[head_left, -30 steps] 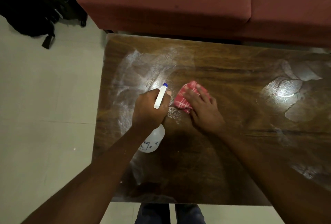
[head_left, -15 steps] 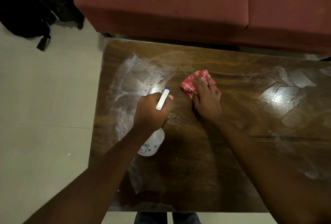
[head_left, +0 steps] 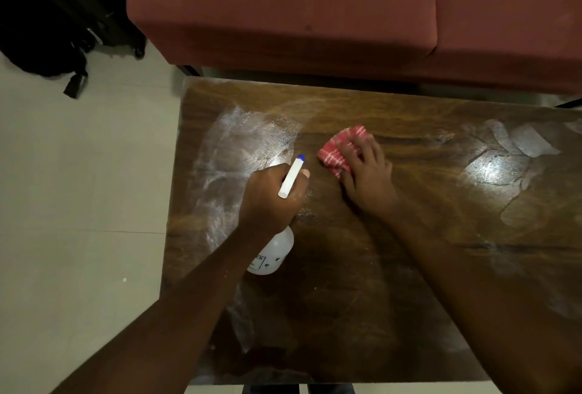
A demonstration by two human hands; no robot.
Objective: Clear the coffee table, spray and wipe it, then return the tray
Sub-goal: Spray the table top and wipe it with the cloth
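A dark wooden coffee table (head_left: pixel 362 299) fills the middle of the view, with whitish wet smears on its left part and a shiny patch at the right. My left hand (head_left: pixel 271 198) grips a white spray bottle (head_left: pixel 272 253) by its neck; the blue-tipped nozzle points toward the far side. My right hand (head_left: pixel 367 173) presses flat on a folded red-and-white checked cloth (head_left: pixel 337 149) on the tabletop, just right of the nozzle. No tray is in view.
A red sofa (head_left: pixel 283 9) stands right behind the table, with a small white object on its seat at the top edge. A black bag (head_left: pixel 56 21) lies on the pale tiled floor (head_left: pixel 78 204) at the upper left.
My right hand has slid the cloth away from me toward the sofa side. My left hand with the bottle has stayed in about the same spot.
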